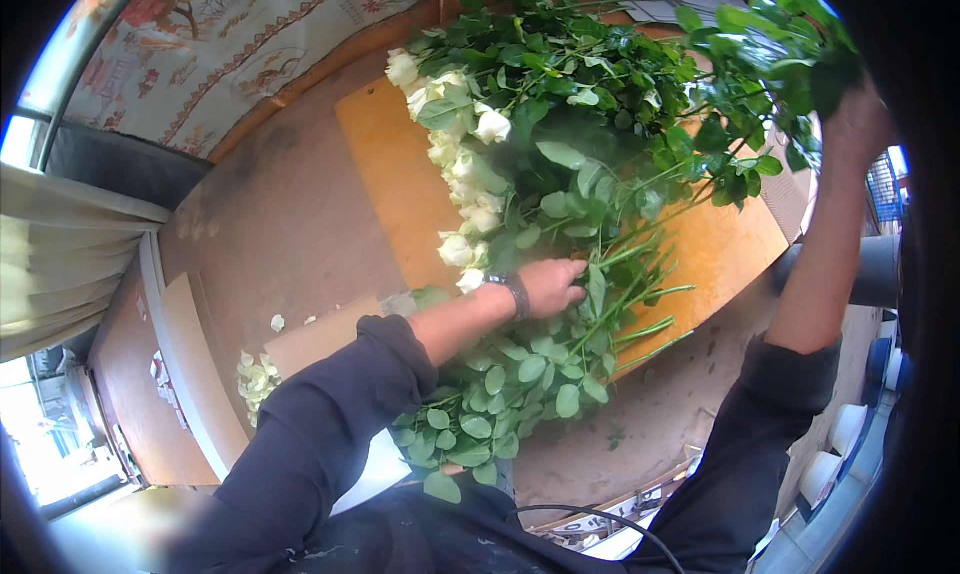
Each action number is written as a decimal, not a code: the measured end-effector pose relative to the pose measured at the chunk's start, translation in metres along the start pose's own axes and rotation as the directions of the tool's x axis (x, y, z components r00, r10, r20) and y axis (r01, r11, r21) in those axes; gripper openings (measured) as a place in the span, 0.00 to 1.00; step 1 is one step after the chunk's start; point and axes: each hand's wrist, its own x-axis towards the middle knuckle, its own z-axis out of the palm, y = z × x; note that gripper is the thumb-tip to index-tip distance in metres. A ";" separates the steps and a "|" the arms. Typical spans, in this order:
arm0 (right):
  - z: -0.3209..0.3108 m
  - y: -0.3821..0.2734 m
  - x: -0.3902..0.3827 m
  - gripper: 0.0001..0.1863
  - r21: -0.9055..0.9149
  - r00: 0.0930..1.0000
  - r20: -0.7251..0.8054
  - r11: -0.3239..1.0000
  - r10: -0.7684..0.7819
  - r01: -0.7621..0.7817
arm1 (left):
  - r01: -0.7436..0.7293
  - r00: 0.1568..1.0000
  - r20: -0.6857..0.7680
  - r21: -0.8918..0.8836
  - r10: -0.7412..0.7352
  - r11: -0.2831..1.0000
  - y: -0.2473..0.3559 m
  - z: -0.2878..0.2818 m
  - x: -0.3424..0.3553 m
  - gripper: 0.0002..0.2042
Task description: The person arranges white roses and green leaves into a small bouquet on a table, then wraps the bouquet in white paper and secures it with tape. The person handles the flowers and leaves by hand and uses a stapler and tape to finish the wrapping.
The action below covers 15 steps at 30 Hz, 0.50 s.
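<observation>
Left grip (553,288): among rose stems (648,331); closure cannot be told.
Right grip (860,122): clasping leafy stems (795,72).
Rose heads (462,179): aligned leftward, probably against bruising.

The left hand (552,288) touches foliage (597,292) near white roses (493,126); the right hand (858,122) grips leafy stems (790,66).

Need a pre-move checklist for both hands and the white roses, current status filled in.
1. Bare left hand wearing a dark wristwatch, touching leafy green rose stems: ok.
2. Left grip closed: cannot tell, leaves cover it.
3. Bare right hand at green foliage, upper right: ok; grip firmness cannot tell.
4. White rose heads facing the same side: ok, toward the left.
5. Cut green stem ends even: not ok, staggered.
6. Loose pale petal pile off the orange wooden board: ok.
</observation>
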 end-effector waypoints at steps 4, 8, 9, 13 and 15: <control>0.021 -0.010 -0.014 0.17 0.135 0.996 0.093 0.991 0.005 -0.018 | -0.021 1.000 -0.010 0.014 0.021 1.000 -0.008 0.015 0.003 0.23; 0.042 -0.019 -0.042 0.32 -0.214 0.899 0.371 0.920 -0.235 0.329 | 0.035 0.988 -0.151 0.127 -0.016 0.991 -0.019 0.005 0.008 0.25; 0.039 -0.022 -0.047 0.25 -0.144 0.922 0.336 0.957 -0.191 0.251 | 0.046 0.986 -0.166 0.132 -0.024 0.990 -0.020 0.003 0.010 0.23; 0.043 -0.020 -0.037 0.17 -0.251 0.877 0.142 0.840 -0.459 0.480 | 0.139 0.981 -0.156 0.144 -0.116 0.980 -0.022 -0.001 0.015 0.20; 0.036 -0.021 -0.011 0.20 -0.453 0.744 0.111 0.633 -0.659 0.628 | 0.142 0.980 -0.162 0.153 -0.117 0.978 -0.024 -0.001 0.017 0.19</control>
